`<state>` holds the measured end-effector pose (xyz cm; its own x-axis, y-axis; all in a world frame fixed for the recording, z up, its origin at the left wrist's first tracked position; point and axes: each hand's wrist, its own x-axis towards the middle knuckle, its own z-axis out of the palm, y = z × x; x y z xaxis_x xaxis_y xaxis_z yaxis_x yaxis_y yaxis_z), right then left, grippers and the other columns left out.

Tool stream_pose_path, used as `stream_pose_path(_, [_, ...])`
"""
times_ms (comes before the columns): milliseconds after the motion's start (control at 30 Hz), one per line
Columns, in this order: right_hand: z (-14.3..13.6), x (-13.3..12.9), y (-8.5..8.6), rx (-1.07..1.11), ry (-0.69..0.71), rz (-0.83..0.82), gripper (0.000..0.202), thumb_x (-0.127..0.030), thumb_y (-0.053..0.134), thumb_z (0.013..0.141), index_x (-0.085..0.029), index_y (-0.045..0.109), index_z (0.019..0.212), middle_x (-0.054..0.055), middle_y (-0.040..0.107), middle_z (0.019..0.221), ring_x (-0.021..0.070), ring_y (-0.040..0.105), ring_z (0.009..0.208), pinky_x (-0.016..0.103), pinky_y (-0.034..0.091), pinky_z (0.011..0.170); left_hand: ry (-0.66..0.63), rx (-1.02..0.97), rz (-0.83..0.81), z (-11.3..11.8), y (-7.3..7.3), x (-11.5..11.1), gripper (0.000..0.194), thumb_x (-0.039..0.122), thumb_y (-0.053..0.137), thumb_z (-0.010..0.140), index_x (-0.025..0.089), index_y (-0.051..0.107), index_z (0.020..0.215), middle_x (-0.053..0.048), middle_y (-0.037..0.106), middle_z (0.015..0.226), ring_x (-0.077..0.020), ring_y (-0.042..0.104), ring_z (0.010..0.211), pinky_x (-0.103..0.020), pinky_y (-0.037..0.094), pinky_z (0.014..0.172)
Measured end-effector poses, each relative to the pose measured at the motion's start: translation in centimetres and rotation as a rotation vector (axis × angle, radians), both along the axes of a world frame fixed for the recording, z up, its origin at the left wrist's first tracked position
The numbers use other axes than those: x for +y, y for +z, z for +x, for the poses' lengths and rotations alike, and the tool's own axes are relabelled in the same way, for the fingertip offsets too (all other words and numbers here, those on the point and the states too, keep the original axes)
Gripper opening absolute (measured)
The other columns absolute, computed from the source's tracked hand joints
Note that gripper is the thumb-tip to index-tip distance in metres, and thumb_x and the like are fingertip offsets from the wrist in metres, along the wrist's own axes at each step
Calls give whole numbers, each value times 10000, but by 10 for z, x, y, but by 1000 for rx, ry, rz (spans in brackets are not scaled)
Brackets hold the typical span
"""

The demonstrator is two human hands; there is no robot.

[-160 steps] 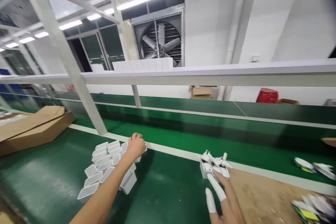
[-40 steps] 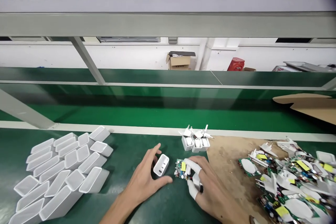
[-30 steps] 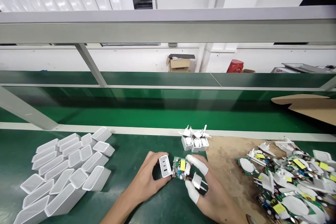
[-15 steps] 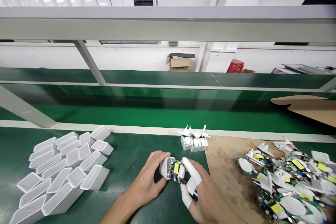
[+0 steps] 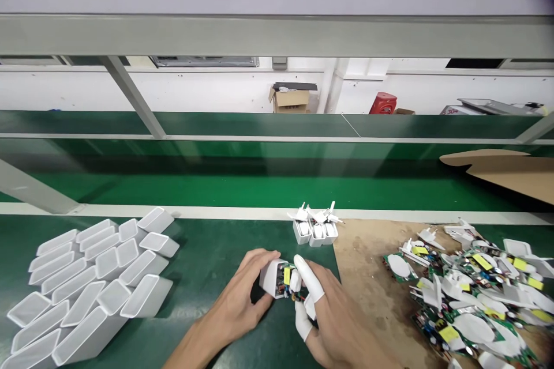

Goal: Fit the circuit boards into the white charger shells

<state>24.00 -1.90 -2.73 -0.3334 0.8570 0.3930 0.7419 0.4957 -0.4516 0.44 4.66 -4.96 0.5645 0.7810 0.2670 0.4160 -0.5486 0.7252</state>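
Near the middle of the green bench (image 5: pixel 208 253), both hands were close together. Left hand (image 5: pixel 243 293) was curled around a white housing (image 5: pixel 270 278), mouth turned right — seemingly to face the circuit board (image 5: pixel 287 277). Right hand (image 5: pixel 332 308), white covers (image 5: pixel 309 278) on thumb and forefinger, gripped that board with its left end at the mouth; the covers probably guarded skin or parts. A white plug piece (image 5: pixel 310 307) sat under the same hand, apparently wired to the board.

Left side: open housings (image 5: pixel 149 298) stood packed, openings up, likely for easy reach. Right side: a heap of boards (image 5: pixel 474 328) lay partly over a brown sheet (image 5: pixel 363 277), perhaps there as padding. Far of the hands, three filled housings (image 5: pixel 318 240) stood side by side, white plugs on top.

Hard to tell: how deep the board sat — fingers hid the housing's left end, and the plug piece's prongs were covered. Nearest-left housings and the heap's right edge were cut off.
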Motion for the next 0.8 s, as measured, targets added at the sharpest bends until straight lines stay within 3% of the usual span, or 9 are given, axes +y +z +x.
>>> stream_pose_path(267, [0, 0, -4, -9, 28, -4, 985, -64, 503, 856, -180, 29, 1711, 201, 606, 1437, 366, 675, 1215, 532, 638, 992, -19, 9, -22, 3, 0, -2, 776, -18, 600, 853, 329, 445, 1530, -95, 586, 1419, -266, 584, 1359, -427, 533, 1154])
stream_pose_path(500, [-1, -1, -1, 21, 1, -15, 891, -70, 458, 946, -203, 24, 1713, 195, 638, 1382, 341, 690, 1193, 521, 658, 948, -5, 2, -59, 3, 3, -2, 731, 7, 621, 853, 313, 481, 1503, -103, 608, 1393, -278, 623, 1302, -418, 571, 1089])
stream_pose_path(800, [3, -1, -9, 48, 11, -25, 851, -60, 468, 958, -197, 87, 1706, 198, 645, 1360, 344, 667, 1236, 532, 650, 957, -30, -14, -97, 3, -3, 0, 711, 33, 616, 918, 342, 433, 1532, -100, 562, 1422, -270, 570, 1349, -423, 538, 1118])
